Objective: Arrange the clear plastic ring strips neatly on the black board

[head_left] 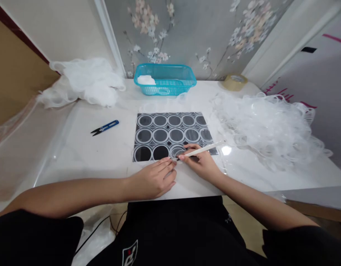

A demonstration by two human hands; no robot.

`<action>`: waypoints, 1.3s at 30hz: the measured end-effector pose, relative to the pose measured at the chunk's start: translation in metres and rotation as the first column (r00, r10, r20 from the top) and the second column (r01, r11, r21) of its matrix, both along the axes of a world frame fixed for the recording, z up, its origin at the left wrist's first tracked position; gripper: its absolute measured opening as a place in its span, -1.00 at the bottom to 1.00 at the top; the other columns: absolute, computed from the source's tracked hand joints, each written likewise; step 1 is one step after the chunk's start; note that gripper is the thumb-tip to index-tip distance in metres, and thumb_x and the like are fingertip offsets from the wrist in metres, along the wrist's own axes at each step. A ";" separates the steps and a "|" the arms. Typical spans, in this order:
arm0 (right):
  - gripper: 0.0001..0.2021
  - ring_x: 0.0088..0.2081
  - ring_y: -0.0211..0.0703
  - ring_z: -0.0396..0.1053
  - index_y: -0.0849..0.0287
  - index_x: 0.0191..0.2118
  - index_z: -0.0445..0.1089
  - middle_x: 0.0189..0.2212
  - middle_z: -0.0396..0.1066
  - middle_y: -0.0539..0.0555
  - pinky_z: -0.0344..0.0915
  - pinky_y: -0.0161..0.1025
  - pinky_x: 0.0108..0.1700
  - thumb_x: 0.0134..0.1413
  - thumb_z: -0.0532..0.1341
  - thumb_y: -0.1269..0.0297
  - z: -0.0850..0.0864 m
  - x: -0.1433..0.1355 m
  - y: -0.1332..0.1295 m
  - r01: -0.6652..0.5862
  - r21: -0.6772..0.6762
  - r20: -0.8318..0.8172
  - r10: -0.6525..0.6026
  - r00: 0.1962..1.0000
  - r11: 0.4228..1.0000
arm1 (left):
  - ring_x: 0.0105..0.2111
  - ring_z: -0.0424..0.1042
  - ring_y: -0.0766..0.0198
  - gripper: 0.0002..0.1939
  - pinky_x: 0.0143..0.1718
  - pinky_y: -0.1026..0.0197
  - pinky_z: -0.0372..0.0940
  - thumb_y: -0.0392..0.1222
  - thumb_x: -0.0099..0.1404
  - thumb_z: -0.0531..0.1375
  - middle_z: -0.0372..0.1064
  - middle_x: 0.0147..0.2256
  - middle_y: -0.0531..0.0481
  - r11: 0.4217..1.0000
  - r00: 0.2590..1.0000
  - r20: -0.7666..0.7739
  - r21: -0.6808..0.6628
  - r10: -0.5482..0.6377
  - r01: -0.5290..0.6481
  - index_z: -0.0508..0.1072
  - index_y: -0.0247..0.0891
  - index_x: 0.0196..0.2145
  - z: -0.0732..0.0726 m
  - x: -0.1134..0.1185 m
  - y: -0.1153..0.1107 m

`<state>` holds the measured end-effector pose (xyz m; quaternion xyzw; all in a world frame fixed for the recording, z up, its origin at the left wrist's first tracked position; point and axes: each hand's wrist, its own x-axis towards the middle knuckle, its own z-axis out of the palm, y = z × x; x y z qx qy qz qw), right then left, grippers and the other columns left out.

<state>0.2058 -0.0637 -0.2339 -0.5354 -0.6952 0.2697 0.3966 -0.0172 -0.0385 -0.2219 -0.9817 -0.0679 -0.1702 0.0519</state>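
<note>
A dark sheet (pixel 168 136) printed with rows of pale rings lies flat on the white table. My right hand (pixel 199 162) is closed around a slim white pen-like tool (pixel 205 149), its dark tip pointing down-left at the sheet's near edge. A clear ring-shaped piece (pixel 178 152) seems to lie over a printed ring there, partly covered by my fingers. My left hand (pixel 156 178) rests palm down beside the tip, fingers together and fingertips at the sheet's near edge; whether they pinch anything is too small to tell.
Blue thread snips (pixel 105 127) lie left of the sheet. A turquoise basket (pixel 165 89) holding something white stands behind it. Piles of translucent white pieces lie at the right (pixel 270 125) and back left (pixel 87 82). A tape roll (pixel 235 82) sits at the back right of the table (pixel 104 162).
</note>
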 end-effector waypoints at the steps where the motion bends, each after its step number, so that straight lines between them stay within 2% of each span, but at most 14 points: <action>1: -0.82 -0.06 0.02 0.41 0.09 -0.37 0.53 -0.36 0.52 0.10 0.40 -0.05 -0.08 0.15 0.21 0.18 -0.001 0.000 0.000 -0.006 0.026 0.015 0.005 1.000 1.000 | 0.05 0.37 0.03 -0.70 0.19 0.03 0.22 -0.18 0.38 0.05 0.39 -0.01 -0.35 1.000 1.000 0.000 -0.005 -0.003 0.003 0.43 -0.49 -0.13 0.000 0.000 0.001; 4: -0.84 -0.05 0.04 0.41 0.11 -0.33 0.52 -0.31 0.54 0.11 0.41 -0.01 -0.06 0.16 0.21 0.21 -0.002 -0.001 -0.004 -0.009 0.120 0.094 -0.003 0.996 0.993 | 0.05 0.36 0.03 -0.70 0.19 0.04 0.21 -0.19 0.38 0.05 0.39 -0.01 -0.35 1.000 1.000 0.008 -0.027 -0.013 0.014 0.42 -0.49 -0.11 -0.002 0.001 0.002; 6: -0.85 0.01 0.05 0.40 0.09 -0.28 0.50 -0.26 0.55 0.09 0.38 0.02 -0.01 0.21 0.17 0.28 -0.003 -0.003 -0.009 -0.078 0.204 0.215 0.033 0.976 0.976 | 0.03 0.38 0.04 -0.70 0.18 0.04 0.22 -0.20 0.37 0.05 0.40 -0.04 -0.34 0.998 0.999 0.039 -0.066 -0.008 0.011 0.41 -0.50 -0.09 -0.002 0.002 0.002; 10: -0.77 0.15 0.04 0.29 0.02 -0.22 0.45 -0.09 0.51 0.03 0.18 0.11 0.19 0.24 0.07 0.44 0.000 -0.003 -0.013 -0.333 0.334 0.553 0.103 0.827 0.882 | 0.00 0.40 0.06 -0.73 0.16 0.06 0.25 -0.22 0.35 0.07 0.43 -0.08 -0.29 0.987 0.991 0.131 -0.164 0.019 0.003 0.41 -0.49 -0.12 -0.004 0.003 0.000; 12: -0.78 0.09 0.04 0.34 0.02 -0.23 0.45 -0.13 0.53 0.02 0.14 0.13 0.19 0.22 0.09 0.45 0.006 0.006 -0.003 -0.329 0.393 0.612 0.023 0.791 0.859 | 0.00 0.39 0.08 -0.76 0.17 0.06 0.24 -0.23 0.35 0.08 0.42 -0.06 -0.27 0.980 0.989 0.146 -0.200 0.009 0.020 0.41 -0.46 -0.15 -0.004 0.002 -0.001; 14: -0.81 -0.02 0.00 0.40 0.03 -0.25 0.45 -0.26 0.56 0.00 0.14 0.14 0.16 0.22 0.11 0.43 0.015 0.021 0.012 -0.204 0.503 0.576 -0.149 0.804 0.840 | 0.00 0.38 0.10 -0.78 0.17 0.07 0.24 -0.23 0.34 0.08 0.42 -0.06 -0.25 0.973 0.989 0.151 -0.229 -0.002 0.037 0.41 -0.44 -0.17 -0.004 0.001 0.000; 16: -0.83 -0.07 0.01 0.41 0.06 -0.26 0.47 -0.34 0.55 0.05 0.14 0.15 0.12 0.23 0.12 0.37 0.024 0.038 0.023 0.076 0.623 0.429 -0.421 0.800 0.779 | -0.01 0.39 0.12 -0.79 0.16 0.06 0.25 -0.23 0.35 0.08 0.42 -0.06 -0.24 0.971 0.988 0.155 -0.234 -0.008 0.045 0.40 -0.43 -0.17 -0.004 -0.001 0.001; 18: -0.81 -0.06 0.05 0.38 0.13 -0.25 0.49 -0.31 0.52 0.14 0.17 0.14 0.08 0.24 0.11 0.31 0.030 0.049 0.023 0.321 0.615 0.279 -0.579 0.766 0.720 | -0.02 0.39 0.13 -0.79 0.15 0.05 0.26 -0.23 0.35 0.08 0.43 -0.07 -0.24 0.974 0.988 0.157 -0.221 -0.017 0.052 0.41 -0.43 -0.16 -0.002 -0.001 0.002; 20: -0.79 -0.04 0.06 0.36 0.14 -0.27 0.49 -0.26 0.50 0.19 0.25 0.09 0.03 0.24 0.10 0.26 0.029 0.051 0.011 0.371 0.460 0.233 -0.513 0.826 0.806 | -0.03 0.40 0.12 -0.79 0.15 0.04 0.26 -0.24 0.35 0.08 0.43 -0.07 -0.24 0.978 0.989 0.147 -0.199 -0.036 0.065 0.41 -0.43 -0.17 -0.001 0.000 0.003; 22: -0.80 -0.06 0.04 0.39 0.11 -0.31 0.48 -0.27 0.50 0.15 0.34 0.01 -0.05 0.22 0.12 0.22 0.020 0.046 -0.007 0.272 0.256 0.201 -0.326 0.924 0.928 | 0.00 0.38 0.08 -0.77 0.15 0.02 0.25 -0.20 0.37 0.08 0.41 -0.03 -0.26 0.981 0.989 0.118 -0.162 -0.091 0.109 0.42 -0.42 -0.17 0.001 0.005 0.004; 24: -0.80 -0.09 0.01 0.42 0.08 -0.34 0.47 -0.32 0.51 0.10 0.37 -0.05 -0.08 0.20 0.14 0.19 0.010 0.039 -0.022 0.197 0.114 0.122 -0.211 0.970 0.974 | 0.07 0.34 0.01 -0.71 0.16 0.00 0.23 -0.12 0.39 0.06 0.36 0.04 -0.30 0.978 0.985 0.053 -0.124 -0.163 0.168 0.43 -0.42 -0.15 0.003 0.012 0.003; 30: -0.79 -0.09 -0.02 0.43 0.09 -0.39 0.48 -0.38 0.52 0.08 0.36 -0.06 -0.02 0.19 0.17 0.16 0.000 0.035 -0.027 0.162 0.049 -0.020 -0.161 0.987 0.986 | 0.09 0.32 -0.08 -0.48 0.16 -0.03 0.21 0.08 0.41 -0.02 0.28 0.08 -0.45 0.987 0.985 -0.066 -0.030 -0.161 0.159 0.41 -0.51 -0.07 0.007 0.044 0.004; 34: -0.78 -0.08 -0.02 0.43 0.09 -0.39 0.49 -0.37 0.53 0.08 0.36 -0.05 -0.01 0.19 0.17 0.16 0.003 0.036 -0.024 0.147 0.051 -0.016 -0.146 0.989 0.988 | 0.01 0.40 -0.03 -0.47 0.13 0.00 0.25 0.10 0.41 -0.01 0.40 -0.04 -0.41 0.992 0.992 -0.023 0.024 -0.126 0.126 0.42 -0.51 -0.10 0.004 0.053 0.007; 39: -0.82 -0.05 -0.02 0.40 0.08 -0.38 0.49 -0.40 0.53 0.05 0.36 -0.02 0.01 0.19 0.17 0.24 0.002 0.036 -0.023 0.141 0.065 0.015 -0.142 0.990 0.988 | 0.02 0.40 -0.01 -0.52 0.11 0.01 0.28 0.04 0.42 0.00 0.39 -0.02 -0.40 0.995 0.995 0.011 0.039 -0.097 0.096 0.40 -0.51 -0.08 -0.002 0.052 0.005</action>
